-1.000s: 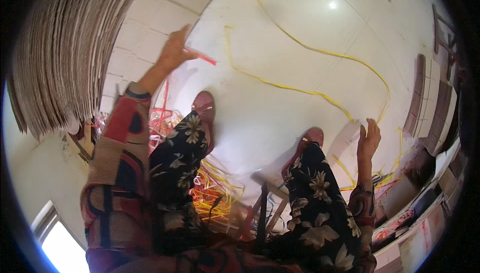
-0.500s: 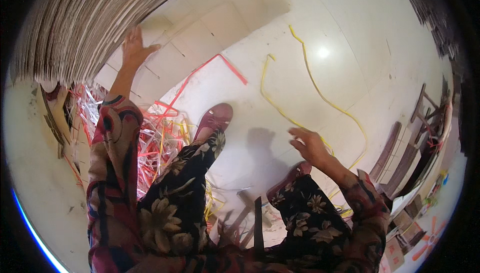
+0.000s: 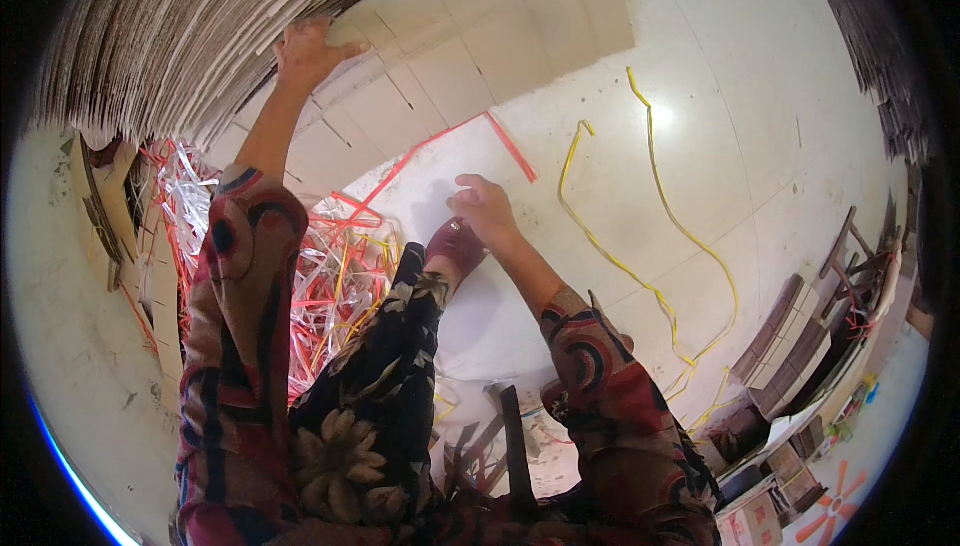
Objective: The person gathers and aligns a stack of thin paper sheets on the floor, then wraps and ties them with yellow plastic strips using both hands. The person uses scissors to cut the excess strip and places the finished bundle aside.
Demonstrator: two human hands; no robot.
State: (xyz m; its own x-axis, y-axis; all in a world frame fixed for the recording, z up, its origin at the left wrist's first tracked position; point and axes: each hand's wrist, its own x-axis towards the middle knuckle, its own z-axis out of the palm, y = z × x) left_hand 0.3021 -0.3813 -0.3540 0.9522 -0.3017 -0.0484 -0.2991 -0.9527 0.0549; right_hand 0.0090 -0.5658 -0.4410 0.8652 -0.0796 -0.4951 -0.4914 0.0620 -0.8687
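Note:
At the upper left, my left hand [image 3: 312, 54] is against the edge of a tall stack of thin cardboard sheets [image 3: 200, 36]. Its thumb is spread away from the fingers, and the fingertips partly disappear by the sheets. Pale flat cardboard pieces [image 3: 455, 56] lie on the floor beside the stack. My right hand [image 3: 486, 214] is in front of me, over my dark red shoe [image 3: 455, 243], with its fingers loosely bent and apart and nothing visible in them. A flat red strap [image 3: 425, 144] runs along the edge of the cardboard pieces, beyond this hand.
Tangled red, white and yellow straps [image 3: 335, 296] lie beside my left leg. Two lengths of yellow strap [image 3: 612, 251] curve across the pale floor [image 3: 720, 186] on the right. Dark wooden stool parts [image 3: 850, 256] and boxes [image 3: 750, 526] stand at the right rim.
My right hand has swung left, from near my right knee to over my left shoe. My left hand has slid farther along the stack's edge. The view has shifted a little.

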